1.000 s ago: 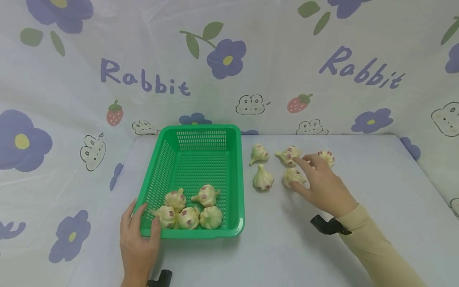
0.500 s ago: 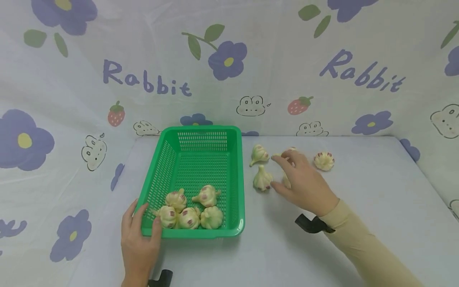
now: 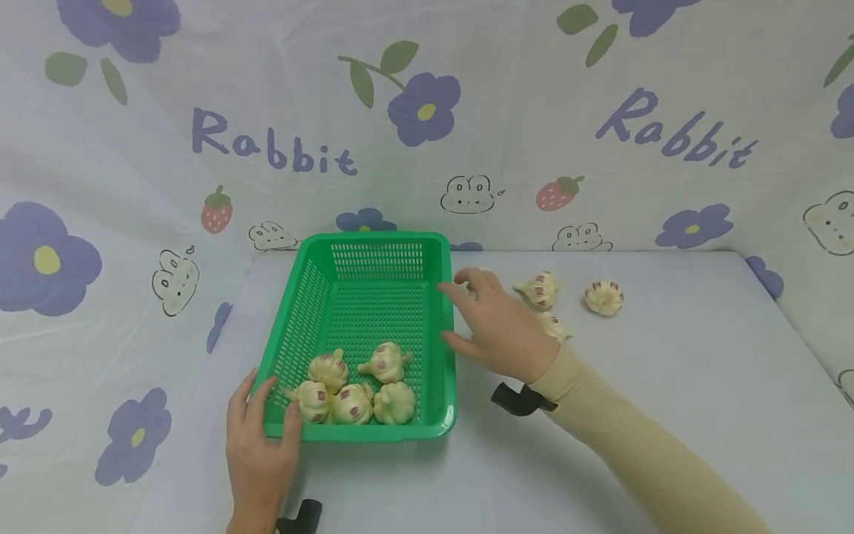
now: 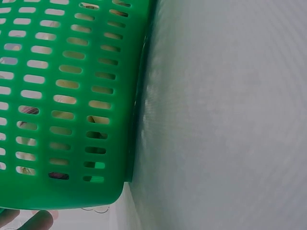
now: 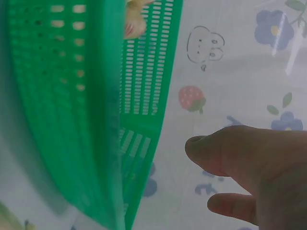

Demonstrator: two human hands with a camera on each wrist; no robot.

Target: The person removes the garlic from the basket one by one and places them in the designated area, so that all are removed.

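My left hand [image 3: 260, 452] holds the near left corner of a green plastic basket [image 3: 442, 415], with the index finger and thumb lying over its rim. Several garlic bulbs [image 3: 351, 404] lie in the near part of the basket. At the basket's right rim, my right hand [image 3: 500, 319] hovers with nothing in it, thumb and fingers spread apart. In the right wrist view, thumb and finger [image 5: 230, 148] show beside the basket wall. More garlic bulbs [image 3: 539, 289] lie on the table right of the basket, some mostly hidden beneath the right hand.
One garlic bulb [image 3: 603, 297] sits farther right, apart from the others. A white cloth printed with flowers, strawberries and rabbits [image 3: 467, 195] rises behind the white tabletop [image 3: 694, 356]. Black wrist mounts [image 3: 520, 400] stick out below the hands.
My right hand has moved left from above the right-hand garlic bulbs to the basket's right rim, staying empty. The left hand and the basket have not moved.
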